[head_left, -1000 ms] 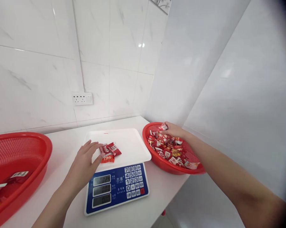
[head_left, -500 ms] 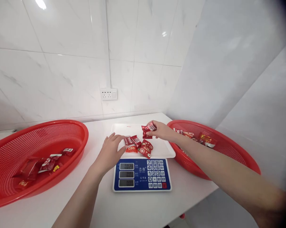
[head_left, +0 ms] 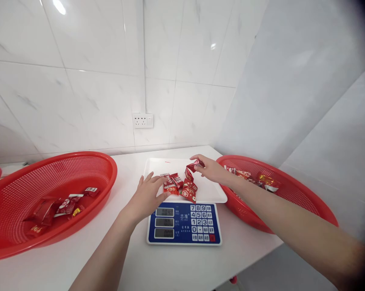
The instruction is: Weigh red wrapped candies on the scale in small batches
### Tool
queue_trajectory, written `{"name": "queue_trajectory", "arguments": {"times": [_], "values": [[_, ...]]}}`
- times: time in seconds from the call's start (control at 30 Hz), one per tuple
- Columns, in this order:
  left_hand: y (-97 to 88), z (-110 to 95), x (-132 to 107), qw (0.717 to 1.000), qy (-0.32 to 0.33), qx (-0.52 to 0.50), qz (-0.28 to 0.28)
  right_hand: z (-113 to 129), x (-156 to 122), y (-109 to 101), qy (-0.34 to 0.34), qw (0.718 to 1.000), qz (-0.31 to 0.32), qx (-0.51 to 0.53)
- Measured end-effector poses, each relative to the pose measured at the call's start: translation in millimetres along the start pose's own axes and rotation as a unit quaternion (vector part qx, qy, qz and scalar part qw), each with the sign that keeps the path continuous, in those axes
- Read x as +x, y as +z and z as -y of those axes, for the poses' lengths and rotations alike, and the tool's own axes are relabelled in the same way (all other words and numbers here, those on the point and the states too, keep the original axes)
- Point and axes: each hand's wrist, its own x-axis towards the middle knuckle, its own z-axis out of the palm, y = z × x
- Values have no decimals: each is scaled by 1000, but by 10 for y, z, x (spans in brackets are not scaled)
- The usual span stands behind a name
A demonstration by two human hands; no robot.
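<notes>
Red wrapped packets [head_left: 189,190] lie bunched on the tray [head_left: 211,189].

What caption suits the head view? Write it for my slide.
Left hand by red packets on a scale, right hand holding another packet, red baskets on both sides.

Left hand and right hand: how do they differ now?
The left hand is open and spread; the right hand pinches a red packet. The left hand is at the white tray's left side, the right hand over its right side. Both are bare.
</notes>
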Motion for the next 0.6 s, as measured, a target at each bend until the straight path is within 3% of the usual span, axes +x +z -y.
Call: {"name": "queue_trajectory", "arguments": {"times": [0.17,0.3,0.5,0.6], "values": [[8,-29,6,999,17,9,30,18,-45,100,-125,990,-47,-50],[32,-46,4,998,27,21,44,54,-68,177,-167,983,-41,-68],[66,-25,4,998,29,29,47,-134,-78,129,-107,973,6,-205],[69,-25,12,998,29,29,49,-214,-85,89,-77,974,1,-215]]}}
